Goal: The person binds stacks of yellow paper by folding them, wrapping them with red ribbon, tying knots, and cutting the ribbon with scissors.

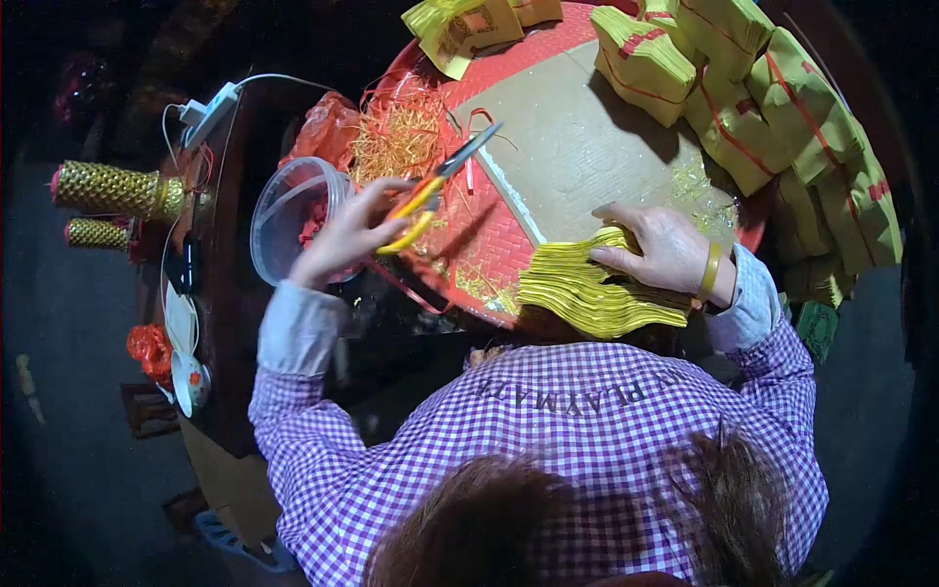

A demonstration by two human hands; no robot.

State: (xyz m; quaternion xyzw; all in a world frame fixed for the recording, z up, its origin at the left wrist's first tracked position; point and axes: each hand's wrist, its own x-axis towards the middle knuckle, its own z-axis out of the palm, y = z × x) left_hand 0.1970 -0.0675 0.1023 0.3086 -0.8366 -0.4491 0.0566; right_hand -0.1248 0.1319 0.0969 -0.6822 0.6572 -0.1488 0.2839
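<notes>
My left hand [354, 235] is closed around the handles of scissors [421, 208] with orange and yellow grips. Their dark blades point up and to the right, over the edge of a board. My right hand [665, 252], with a yellow band at the wrist, grips the upper right part of a thick stack of yellow paper [597, 293]. The stack's layered edges fan in waves towards my body. It rests at the near rim of a red woven tray [479, 230], partly over the brown board [562, 137]. The scissors are apart from the stack.
Tied bundles of yellow paper [743, 122] are piled on the right. At left, a clear plastic tub [293, 220] holds red pieces, beside a heap of shredded strips [396, 137]. A power strip [210, 112], a bowl [191, 382] and gold patterned rolls [117, 191] lie farther left.
</notes>
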